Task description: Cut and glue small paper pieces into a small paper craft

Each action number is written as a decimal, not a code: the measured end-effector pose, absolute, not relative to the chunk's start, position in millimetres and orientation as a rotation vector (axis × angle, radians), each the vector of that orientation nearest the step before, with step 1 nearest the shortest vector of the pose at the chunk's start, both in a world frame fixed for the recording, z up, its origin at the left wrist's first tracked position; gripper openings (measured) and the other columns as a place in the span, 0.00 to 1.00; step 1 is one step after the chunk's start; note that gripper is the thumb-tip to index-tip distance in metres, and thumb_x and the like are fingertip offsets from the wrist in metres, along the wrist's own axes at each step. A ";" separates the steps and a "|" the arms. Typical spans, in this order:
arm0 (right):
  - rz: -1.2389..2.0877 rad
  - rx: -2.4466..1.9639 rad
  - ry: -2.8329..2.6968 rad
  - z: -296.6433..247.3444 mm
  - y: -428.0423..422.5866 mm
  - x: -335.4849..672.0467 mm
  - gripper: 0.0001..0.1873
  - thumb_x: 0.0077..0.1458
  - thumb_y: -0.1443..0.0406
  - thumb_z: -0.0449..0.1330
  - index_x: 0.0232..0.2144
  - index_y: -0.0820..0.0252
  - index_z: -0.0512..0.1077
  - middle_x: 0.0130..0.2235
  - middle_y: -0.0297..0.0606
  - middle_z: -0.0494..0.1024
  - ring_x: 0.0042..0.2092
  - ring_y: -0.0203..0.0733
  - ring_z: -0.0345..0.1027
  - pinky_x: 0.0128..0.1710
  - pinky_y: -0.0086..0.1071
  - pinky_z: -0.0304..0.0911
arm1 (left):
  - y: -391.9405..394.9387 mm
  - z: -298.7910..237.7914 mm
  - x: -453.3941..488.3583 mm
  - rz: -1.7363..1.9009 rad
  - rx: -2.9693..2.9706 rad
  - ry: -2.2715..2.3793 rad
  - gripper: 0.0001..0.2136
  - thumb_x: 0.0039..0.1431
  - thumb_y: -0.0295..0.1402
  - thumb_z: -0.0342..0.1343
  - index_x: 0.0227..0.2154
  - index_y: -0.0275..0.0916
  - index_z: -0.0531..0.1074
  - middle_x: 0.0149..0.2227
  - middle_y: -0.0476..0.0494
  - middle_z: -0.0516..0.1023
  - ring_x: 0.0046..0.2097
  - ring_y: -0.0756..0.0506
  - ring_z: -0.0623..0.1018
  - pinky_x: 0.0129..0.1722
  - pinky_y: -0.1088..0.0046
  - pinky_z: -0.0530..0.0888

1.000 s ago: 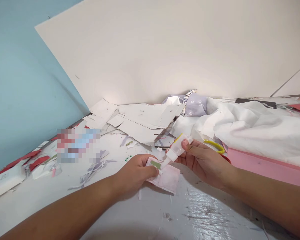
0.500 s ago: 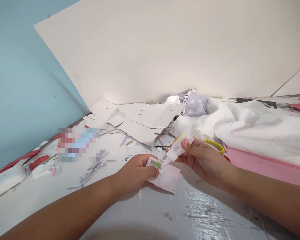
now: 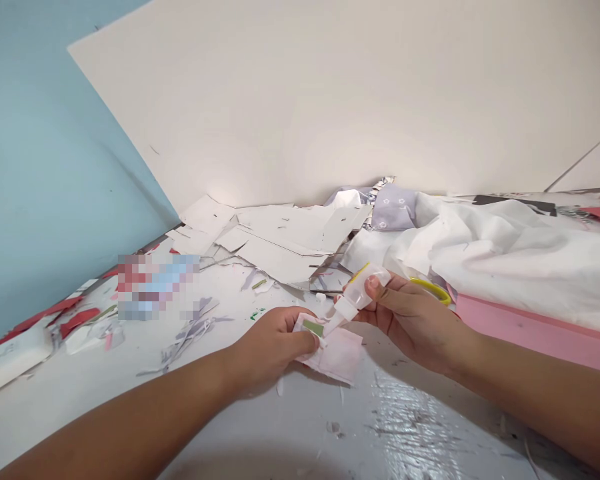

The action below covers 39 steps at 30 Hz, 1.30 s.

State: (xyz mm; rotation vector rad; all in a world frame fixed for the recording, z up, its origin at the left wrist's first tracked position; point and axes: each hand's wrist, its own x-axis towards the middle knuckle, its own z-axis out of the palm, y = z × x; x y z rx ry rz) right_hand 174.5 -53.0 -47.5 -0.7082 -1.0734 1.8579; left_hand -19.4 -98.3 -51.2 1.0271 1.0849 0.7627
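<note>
My left hand pinches a small pale pink paper piece with a green strip on it, holding it just above the white work surface. My right hand grips a small white glue bottle tilted down to the left. Its nozzle touches the paper beside the green strip and my left fingertips.
A large white board leans against the blue wall. White paper offcuts pile up behind my hands. White cloth lies over a pink board at right. A yellow loop shows behind my right hand. Scraps litter the left.
</note>
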 end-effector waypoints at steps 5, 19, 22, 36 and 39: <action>1.850 -0.722 -1.079 -48.3 -53.2 175.0 0.11 0.50 0.57 0.59 0.28 0.59 0.70 0.29 0.34 0.72 0.34 0.38 0.65 0.40 0.35 0.62 | -98.5 -52.5 -19.9 0.761 1.033 1.059 0.07 0.44 0.24 0.51 0.29 0.34 0.70 0.24 0.49 0.68 0.27 0.50 0.68 0.28 0.74 0.63; 1.828 -0.747 -1.072 -47.8 -52.5 174.9 0.11 0.49 0.57 0.61 0.28 0.59 0.69 0.30 0.34 0.71 0.34 0.38 0.65 0.41 0.37 0.63 | -97.4 -49.2 -19.4 0.759 1.003 1.048 0.06 0.44 0.22 0.52 0.27 0.34 0.69 0.24 0.50 0.68 0.26 0.52 0.68 0.27 0.76 0.63; 1.826 -0.738 -1.083 -47.5 -53.0 175.1 0.11 0.49 0.57 0.60 0.29 0.59 0.69 0.31 0.34 0.71 0.34 0.37 0.65 0.41 0.37 0.62 | -98.3 -48.9 -19.0 0.762 0.998 1.046 0.06 0.44 0.22 0.52 0.27 0.34 0.69 0.24 0.51 0.67 0.26 0.52 0.68 0.27 0.76 0.63; 1.796 -0.739 -1.114 -47.6 -53.6 174.9 0.11 0.50 0.57 0.60 0.30 0.59 0.68 0.30 0.35 0.71 0.35 0.39 0.66 0.43 0.40 0.62 | -96.7 -49.7 -19.5 0.743 1.030 1.054 0.05 0.44 0.23 0.51 0.27 0.35 0.68 0.24 0.51 0.66 0.26 0.52 0.67 0.27 0.77 0.63; 1.791 -0.734 -1.121 -46.7 -54.5 175.1 0.11 0.49 0.57 0.60 0.29 0.59 0.68 0.31 0.35 0.72 0.35 0.39 0.66 0.42 0.40 0.62 | -97.4 -50.7 -19.8 0.749 1.026 1.052 0.05 0.44 0.23 0.52 0.27 0.34 0.68 0.24 0.51 0.66 0.26 0.52 0.67 0.27 0.77 0.63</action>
